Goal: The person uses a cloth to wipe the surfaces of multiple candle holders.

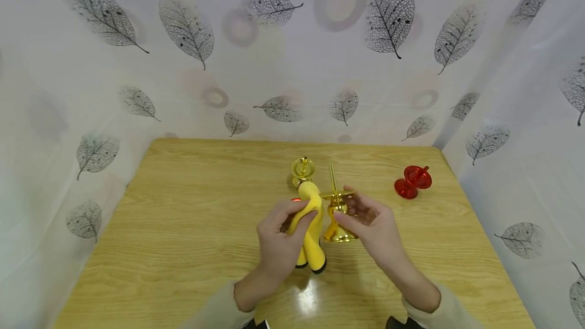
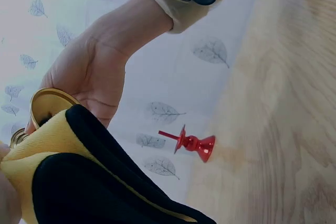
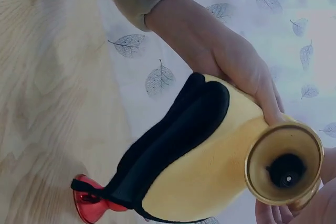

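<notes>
My left hand (image 1: 280, 237) pinches a soft yellow cloth piece (image 1: 315, 253) with black edging, which hangs down in rounded folds. Its broad black edging and a black loop show in the right wrist view. In my right hand (image 1: 372, 222) is a shiny gold candle holder (image 1: 337, 202), gripped round its stem, with a wide dish and a tall spike pointing up. The hollow underside of that candle holder (image 3: 283, 177) faces the right wrist camera. The cloth is just left of the candle holder, and the two overlap in both wrist views.
A second gold candle holder (image 1: 302, 170) stands at the back, beyond the cloth. On the right stands a red candle holder (image 1: 413, 182). Another red piece (image 1: 296, 199) peeks out behind the cloth. A leaf-patterned curtain (image 1: 292, 65) borders the wooden table (image 1: 192, 207).
</notes>
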The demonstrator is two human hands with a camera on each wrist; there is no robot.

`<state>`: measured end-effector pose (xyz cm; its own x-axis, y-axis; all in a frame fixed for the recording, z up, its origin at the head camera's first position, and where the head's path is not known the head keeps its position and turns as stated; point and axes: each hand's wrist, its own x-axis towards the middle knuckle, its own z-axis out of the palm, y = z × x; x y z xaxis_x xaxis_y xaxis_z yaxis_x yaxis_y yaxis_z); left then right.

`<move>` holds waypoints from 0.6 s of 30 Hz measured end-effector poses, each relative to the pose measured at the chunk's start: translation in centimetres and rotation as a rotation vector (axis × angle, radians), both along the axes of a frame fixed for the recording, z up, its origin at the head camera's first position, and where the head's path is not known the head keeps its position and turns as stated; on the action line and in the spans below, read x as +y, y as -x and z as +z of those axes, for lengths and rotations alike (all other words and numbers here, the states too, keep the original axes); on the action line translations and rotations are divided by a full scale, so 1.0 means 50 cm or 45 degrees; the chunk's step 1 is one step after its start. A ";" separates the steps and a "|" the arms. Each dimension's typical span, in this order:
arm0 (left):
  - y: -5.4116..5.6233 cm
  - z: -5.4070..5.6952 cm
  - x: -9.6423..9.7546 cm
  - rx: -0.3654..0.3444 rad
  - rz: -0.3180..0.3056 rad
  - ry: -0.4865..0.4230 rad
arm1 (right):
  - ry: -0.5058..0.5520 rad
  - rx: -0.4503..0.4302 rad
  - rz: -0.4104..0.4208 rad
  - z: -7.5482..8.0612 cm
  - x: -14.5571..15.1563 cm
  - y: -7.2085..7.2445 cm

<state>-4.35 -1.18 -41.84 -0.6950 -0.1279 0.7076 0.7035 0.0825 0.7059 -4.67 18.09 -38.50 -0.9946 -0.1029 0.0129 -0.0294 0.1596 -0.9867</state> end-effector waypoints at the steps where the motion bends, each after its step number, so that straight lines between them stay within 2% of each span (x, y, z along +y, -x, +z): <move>1: 0.000 0.000 0.002 0.003 0.001 0.010 | 0.007 -0.004 -0.022 -0.001 -0.003 -0.002; 4: 0.001 0.000 0.006 0.020 -0.002 0.034 | 0.006 0.038 -0.053 -0.007 -0.011 -0.007; 8: 0.000 0.001 0.010 0.035 0.002 0.050 | -0.023 0.164 -0.086 -0.019 -0.022 -0.012; 11: -0.001 0.002 0.012 0.035 0.012 0.047 | -0.111 0.318 -0.128 -0.024 -0.025 -0.014; 15: -0.005 0.003 0.013 0.046 0.016 0.045 | -0.316 0.610 -0.184 -0.024 -0.025 -0.017; 18: -0.009 0.006 0.014 0.066 0.010 0.049 | -0.420 0.777 -0.208 -0.020 -0.024 -0.019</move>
